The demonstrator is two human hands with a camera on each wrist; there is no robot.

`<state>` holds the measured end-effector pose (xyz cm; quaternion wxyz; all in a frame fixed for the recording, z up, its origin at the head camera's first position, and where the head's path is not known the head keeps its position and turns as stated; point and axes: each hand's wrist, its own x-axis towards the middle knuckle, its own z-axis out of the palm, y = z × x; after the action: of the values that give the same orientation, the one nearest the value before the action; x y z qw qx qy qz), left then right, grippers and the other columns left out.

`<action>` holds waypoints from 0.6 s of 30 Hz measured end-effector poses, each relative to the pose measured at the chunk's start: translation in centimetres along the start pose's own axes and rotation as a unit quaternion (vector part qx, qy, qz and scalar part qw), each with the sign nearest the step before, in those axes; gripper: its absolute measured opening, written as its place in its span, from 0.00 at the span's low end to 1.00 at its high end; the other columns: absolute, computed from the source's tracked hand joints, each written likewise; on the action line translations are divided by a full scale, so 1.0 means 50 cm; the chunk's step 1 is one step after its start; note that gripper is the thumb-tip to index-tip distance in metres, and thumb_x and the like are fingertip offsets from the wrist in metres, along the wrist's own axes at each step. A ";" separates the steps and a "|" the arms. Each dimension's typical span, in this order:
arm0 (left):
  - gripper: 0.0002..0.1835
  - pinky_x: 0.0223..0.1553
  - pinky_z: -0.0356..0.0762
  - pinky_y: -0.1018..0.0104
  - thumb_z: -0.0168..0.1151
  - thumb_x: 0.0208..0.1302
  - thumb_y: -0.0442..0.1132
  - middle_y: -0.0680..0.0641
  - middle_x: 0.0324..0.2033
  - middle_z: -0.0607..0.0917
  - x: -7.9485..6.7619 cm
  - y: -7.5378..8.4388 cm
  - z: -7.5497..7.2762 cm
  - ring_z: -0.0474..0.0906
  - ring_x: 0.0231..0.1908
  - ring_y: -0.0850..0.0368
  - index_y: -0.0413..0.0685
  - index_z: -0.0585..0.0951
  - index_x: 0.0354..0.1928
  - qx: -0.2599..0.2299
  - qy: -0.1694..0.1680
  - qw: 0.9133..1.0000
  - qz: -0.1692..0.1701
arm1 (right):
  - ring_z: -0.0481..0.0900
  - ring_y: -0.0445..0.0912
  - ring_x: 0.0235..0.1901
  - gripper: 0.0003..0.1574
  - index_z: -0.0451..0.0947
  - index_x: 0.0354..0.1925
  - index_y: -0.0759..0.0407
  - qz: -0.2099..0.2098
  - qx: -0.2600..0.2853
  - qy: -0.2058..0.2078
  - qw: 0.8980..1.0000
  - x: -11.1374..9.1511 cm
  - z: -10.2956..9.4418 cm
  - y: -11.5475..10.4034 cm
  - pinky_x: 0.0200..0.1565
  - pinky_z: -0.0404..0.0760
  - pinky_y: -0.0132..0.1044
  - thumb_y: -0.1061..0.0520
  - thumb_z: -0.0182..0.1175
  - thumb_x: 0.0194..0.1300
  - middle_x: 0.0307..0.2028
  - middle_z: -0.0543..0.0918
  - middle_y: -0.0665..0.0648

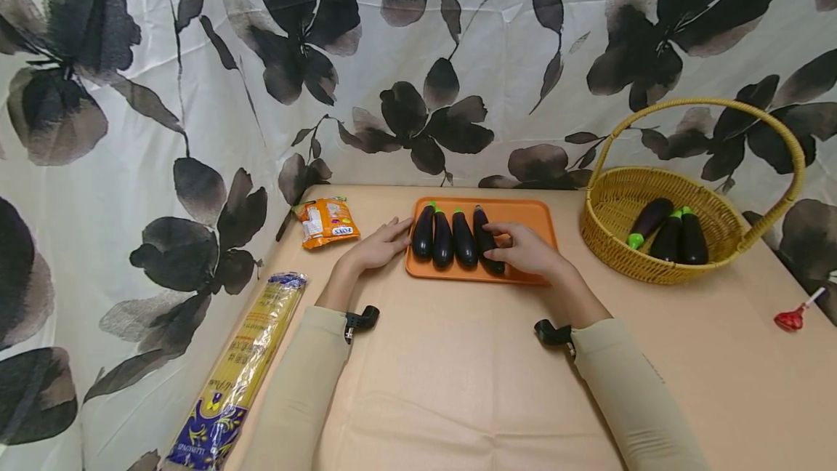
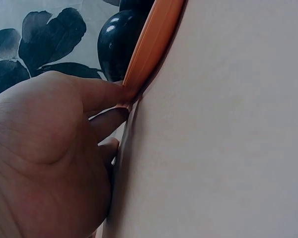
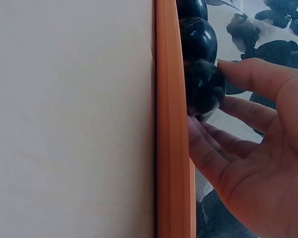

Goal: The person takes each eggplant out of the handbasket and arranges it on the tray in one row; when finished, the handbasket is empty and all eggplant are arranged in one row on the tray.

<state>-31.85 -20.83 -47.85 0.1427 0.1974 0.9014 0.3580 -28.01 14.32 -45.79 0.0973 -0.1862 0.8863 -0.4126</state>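
Several dark purple eggplants (image 1: 442,238) lie side by side on an orange tray (image 1: 532,214). My right hand (image 1: 531,251) holds the rightmost eggplant (image 1: 482,232) near its lower end. The right wrist view shows the thumb against that eggplant (image 3: 204,87) and the other fingers around its far side, just above the tray rim (image 3: 171,148). At the tray's left edge rests my left hand (image 1: 378,247), its fingers fairly straight. In the left wrist view its thumb touches the tray corner (image 2: 151,49), with the other fingertips partly hidden behind the edge.
A yellow wicker basket (image 1: 598,238) with a tall handle holds 3 eggplants at the right. Left of the tray lie an orange snack packet (image 1: 328,222) and a long spaghetti pack (image 1: 245,362). A red lollipop (image 1: 790,319) lies far right. Floral cloth (image 1: 418,49) hangs behind.
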 end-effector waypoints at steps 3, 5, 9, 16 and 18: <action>0.32 0.82 0.33 0.38 0.47 0.83 0.51 0.38 0.83 0.45 0.000 0.000 0.000 0.34 0.82 0.32 0.59 0.56 0.83 0.002 0.000 1.000 -0.001 | 0.85 0.57 0.54 0.39 0.69 0.75 0.59 -0.002 0.001 -0.001 1.000 0.001 0.000 0.003 0.56 0.84 0.51 0.54 0.67 0.71 0.68 0.75 0.69; 0.32 0.82 0.34 0.38 0.47 0.83 0.51 0.38 0.83 0.45 0.000 0.000 0.000 0.34 0.82 0.31 0.60 0.56 0.83 0.004 0.001 1.000 -0.002 | 0.85 0.58 0.56 0.39 0.68 0.75 0.59 -0.002 0.003 -0.002 1.000 0.002 0.000 0.003 0.58 0.83 0.52 0.52 0.67 0.71 0.69 0.74 0.69; 0.32 0.82 0.34 0.39 0.47 0.83 0.51 0.38 0.83 0.45 0.001 -0.001 0.000 0.34 0.82 0.31 0.60 0.56 0.83 0.003 0.002 1.000 -0.002 | 0.82 0.62 0.61 0.41 0.67 0.76 0.56 0.006 0.017 -0.002 1.000 0.000 -0.001 0.003 0.62 0.81 0.57 0.50 0.68 0.70 0.72 0.72 0.69; 0.32 0.82 0.34 0.39 0.47 0.83 0.51 0.38 0.83 0.45 -0.001 -0.001 0.000 0.34 0.82 0.31 0.60 0.57 0.83 0.001 0.002 1.000 0.002 | 0.78 0.64 0.65 0.43 0.67 0.76 0.56 0.009 0.029 -0.001 1.000 -0.002 -0.001 0.003 0.66 0.77 0.60 0.49 0.70 0.69 0.74 0.69 0.70; 0.32 0.82 0.34 0.39 0.47 0.83 0.51 0.38 0.83 0.45 -0.002 0.000 0.001 0.34 0.82 0.31 0.59 0.57 0.83 -0.001 0.001 1.000 0.002 | 0.79 0.64 0.64 0.44 0.67 0.76 0.56 0.006 0.021 0.000 1.000 -0.003 0.000 0.003 0.65 0.79 0.59 0.48 0.70 0.69 0.72 0.71 0.70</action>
<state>-31.75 -20.86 -47.88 0.1411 0.1991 0.9009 0.3590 -27.91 14.49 -45.89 0.1041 -0.1789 0.8784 -0.4307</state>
